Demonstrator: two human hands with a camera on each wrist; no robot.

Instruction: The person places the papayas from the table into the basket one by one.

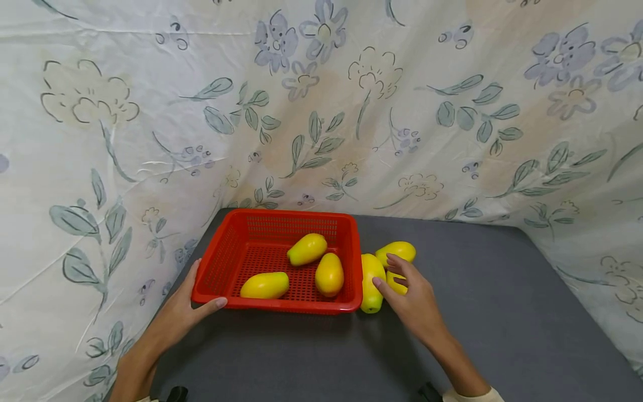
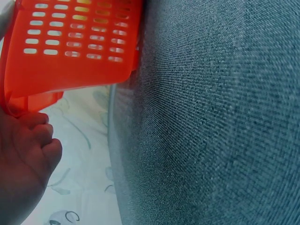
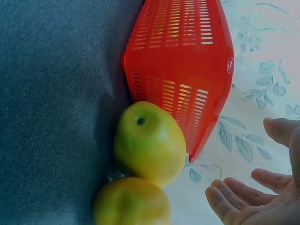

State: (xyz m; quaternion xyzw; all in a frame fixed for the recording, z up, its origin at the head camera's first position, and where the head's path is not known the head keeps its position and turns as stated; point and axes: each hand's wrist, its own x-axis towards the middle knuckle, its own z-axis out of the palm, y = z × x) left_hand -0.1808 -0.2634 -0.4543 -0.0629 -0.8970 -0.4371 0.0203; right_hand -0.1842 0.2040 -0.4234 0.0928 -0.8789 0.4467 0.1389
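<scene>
A red plastic basket (image 1: 291, 305) stands on the dark grey cloth with three yellow mangoes inside: one front left (image 1: 264, 285), one at the back (image 1: 307, 249), one at the right (image 1: 329, 274). My left hand (image 1: 176, 315) grips the basket's front left corner, thumb over the rim and fingers curled at its side, as the left wrist view also shows. Against the basket's right wall lies a greenish-yellow mango (image 1: 372, 283), with another mango (image 1: 399, 253) behind it and one (image 1: 397, 283) partly hidden. Over these hovers my right hand (image 1: 414, 301), fingers spread and holding nothing.
The grey cloth surface (image 1: 502, 312) extends to the right and front of the basket. A floral curtain (image 1: 321, 111) hangs behind and along both sides, close to the basket's left side.
</scene>
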